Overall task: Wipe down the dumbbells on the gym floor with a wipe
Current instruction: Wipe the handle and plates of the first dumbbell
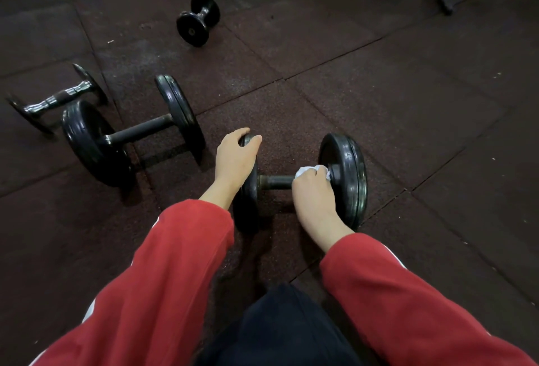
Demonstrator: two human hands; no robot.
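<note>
Glossy black dumbbell, dull metal handle; crumpled white wipe, perhaps paper; matt speckled rubber floor.

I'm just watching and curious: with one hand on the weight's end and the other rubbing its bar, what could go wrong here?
The nearest dumbbell has round plates, so it may roll if the left hand gripping the left plate's rim slips. The right hand rubs the white wipe right against the right plate, so knuckles might get pinched there. The larger dumbbell lies close on the left and could be bumped.
</note>
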